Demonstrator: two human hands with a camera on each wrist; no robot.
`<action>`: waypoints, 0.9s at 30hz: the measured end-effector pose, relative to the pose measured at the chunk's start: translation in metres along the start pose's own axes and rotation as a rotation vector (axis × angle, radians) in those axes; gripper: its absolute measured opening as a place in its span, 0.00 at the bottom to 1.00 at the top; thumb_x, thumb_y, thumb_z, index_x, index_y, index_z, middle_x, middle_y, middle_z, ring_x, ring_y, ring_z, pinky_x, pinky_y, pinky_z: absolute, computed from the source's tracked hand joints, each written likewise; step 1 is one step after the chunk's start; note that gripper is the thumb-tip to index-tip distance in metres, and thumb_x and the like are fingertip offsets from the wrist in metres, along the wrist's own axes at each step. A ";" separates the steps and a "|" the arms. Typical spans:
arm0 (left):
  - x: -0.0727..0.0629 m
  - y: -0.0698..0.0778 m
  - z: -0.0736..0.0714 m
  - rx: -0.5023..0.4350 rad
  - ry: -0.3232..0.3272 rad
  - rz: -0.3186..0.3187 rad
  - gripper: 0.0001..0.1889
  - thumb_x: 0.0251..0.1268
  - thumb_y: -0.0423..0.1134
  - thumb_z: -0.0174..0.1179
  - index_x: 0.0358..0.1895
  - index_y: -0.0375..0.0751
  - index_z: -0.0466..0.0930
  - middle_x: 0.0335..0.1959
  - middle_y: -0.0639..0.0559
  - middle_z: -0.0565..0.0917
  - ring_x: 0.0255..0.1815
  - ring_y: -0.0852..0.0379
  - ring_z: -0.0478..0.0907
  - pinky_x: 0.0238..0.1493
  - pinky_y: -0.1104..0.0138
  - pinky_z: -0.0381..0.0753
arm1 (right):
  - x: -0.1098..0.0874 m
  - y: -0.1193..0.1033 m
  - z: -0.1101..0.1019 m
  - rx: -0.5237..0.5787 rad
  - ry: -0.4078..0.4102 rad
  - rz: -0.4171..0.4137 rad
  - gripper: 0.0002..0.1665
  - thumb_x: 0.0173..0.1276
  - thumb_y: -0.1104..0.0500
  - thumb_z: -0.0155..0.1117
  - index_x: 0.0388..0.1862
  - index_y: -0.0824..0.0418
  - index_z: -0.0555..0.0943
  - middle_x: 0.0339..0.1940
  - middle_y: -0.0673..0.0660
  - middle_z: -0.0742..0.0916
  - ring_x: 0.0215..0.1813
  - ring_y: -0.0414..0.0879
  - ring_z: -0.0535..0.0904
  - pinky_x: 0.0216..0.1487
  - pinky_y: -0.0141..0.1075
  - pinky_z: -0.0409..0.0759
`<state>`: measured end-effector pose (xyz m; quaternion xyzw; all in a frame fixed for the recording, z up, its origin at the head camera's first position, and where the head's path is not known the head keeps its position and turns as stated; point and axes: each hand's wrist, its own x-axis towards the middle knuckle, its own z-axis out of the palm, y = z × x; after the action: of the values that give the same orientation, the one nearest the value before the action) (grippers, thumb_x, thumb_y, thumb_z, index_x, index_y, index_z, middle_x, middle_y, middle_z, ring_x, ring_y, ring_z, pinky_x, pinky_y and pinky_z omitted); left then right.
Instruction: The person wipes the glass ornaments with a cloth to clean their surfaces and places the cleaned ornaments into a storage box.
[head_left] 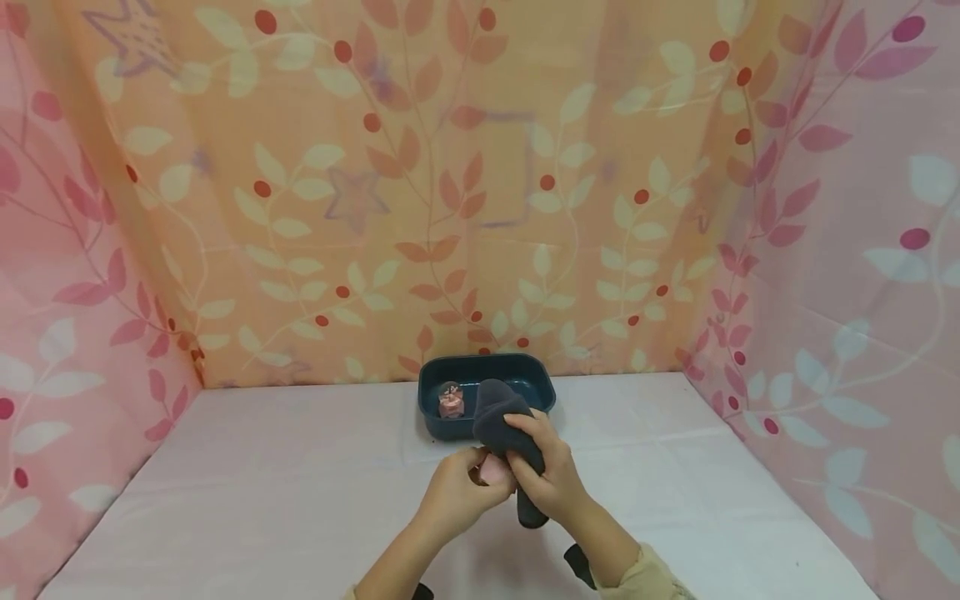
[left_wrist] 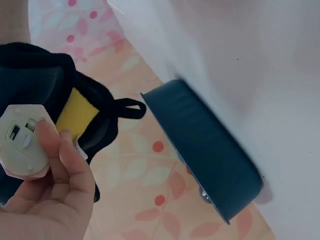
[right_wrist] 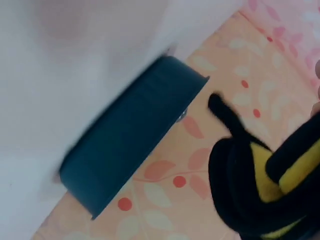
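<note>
Over the front of the table, my left hand [head_left: 461, 493] pinches a small pink six-sided object [head_left: 493, 471]. In the left wrist view its pale underside [left_wrist: 22, 156] shows a slot and a small switch. My right hand [head_left: 553, 475] grips a dark, bunched cloth [head_left: 501, 417], whose lower end hangs below the fingers. The cloth overlaps the pink object in the left wrist view, where its black edging, hanging loop [left_wrist: 131, 108] and yellow patch [left_wrist: 77, 112] show. Both hands are close together, and the cloth partly hides the pink object from above.
Beyond the hands, a dark teal rectangular tub [head_left: 450, 430] stands at the back of the white table [head_left: 300, 483]. Inside its left part sits a small shiny pink ornament with a clear top [head_left: 451, 402]. Leaf-patterned cloth [head_left: 450, 208] encloses the back and sides.
</note>
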<state>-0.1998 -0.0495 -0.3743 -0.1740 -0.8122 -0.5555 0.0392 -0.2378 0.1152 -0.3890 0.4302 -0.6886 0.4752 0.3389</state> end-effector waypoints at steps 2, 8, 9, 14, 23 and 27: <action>0.000 -0.001 -0.001 0.007 0.001 0.010 0.13 0.53 0.39 0.69 0.38 0.34 0.83 0.27 0.55 0.81 0.26 0.63 0.74 0.27 0.70 0.75 | 0.001 -0.002 0.002 0.021 0.047 0.069 0.31 0.54 0.79 0.58 0.58 0.63 0.72 0.48 0.64 0.81 0.40 0.49 0.79 0.41 0.36 0.79; -0.002 -0.002 -0.001 -0.044 -0.024 0.016 0.11 0.54 0.38 0.70 0.34 0.34 0.82 0.27 0.53 0.76 0.26 0.61 0.71 0.25 0.71 0.72 | 0.004 -0.011 0.002 0.113 0.142 0.384 0.25 0.63 0.75 0.56 0.59 0.62 0.73 0.52 0.65 0.81 0.42 0.42 0.78 0.37 0.35 0.79; -0.002 -0.002 -0.001 -0.048 -0.033 0.013 0.11 0.55 0.38 0.70 0.35 0.34 0.82 0.28 0.53 0.76 0.27 0.60 0.71 0.25 0.70 0.72 | 0.005 -0.013 0.002 0.142 0.154 0.445 0.24 0.65 0.74 0.55 0.60 0.62 0.72 0.54 0.65 0.79 0.44 0.43 0.78 0.39 0.35 0.79; -0.002 -0.002 -0.004 -0.076 -0.091 0.002 0.12 0.58 0.40 0.69 0.41 0.37 0.83 0.31 0.53 0.76 0.30 0.59 0.71 0.28 0.69 0.73 | 0.010 -0.017 -0.003 0.301 0.224 0.705 0.23 0.70 0.69 0.52 0.63 0.66 0.69 0.59 0.67 0.75 0.50 0.46 0.78 0.46 0.33 0.79; -0.002 -0.007 -0.002 -0.304 -0.200 -0.084 0.18 0.65 0.37 0.62 0.54 0.31 0.78 0.43 0.49 0.80 0.39 0.57 0.76 0.39 0.65 0.79 | 0.019 -0.017 -0.009 0.462 0.342 0.955 0.22 0.72 0.66 0.54 0.63 0.67 0.70 0.55 0.60 0.80 0.49 0.43 0.80 0.47 0.33 0.79; -0.001 -0.011 -0.002 -0.465 -0.247 -0.158 0.22 0.70 0.40 0.55 0.59 0.25 0.71 0.46 0.47 0.79 0.43 0.56 0.77 0.49 0.61 0.79 | 0.015 -0.015 -0.011 0.559 0.384 1.043 0.23 0.74 0.63 0.53 0.65 0.67 0.67 0.57 0.57 0.78 0.50 0.42 0.79 0.49 0.32 0.78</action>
<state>-0.2024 -0.0550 -0.3832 -0.1810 -0.6723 -0.7031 -0.1444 -0.2298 0.1189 -0.3670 0.0164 -0.5845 0.8094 0.0547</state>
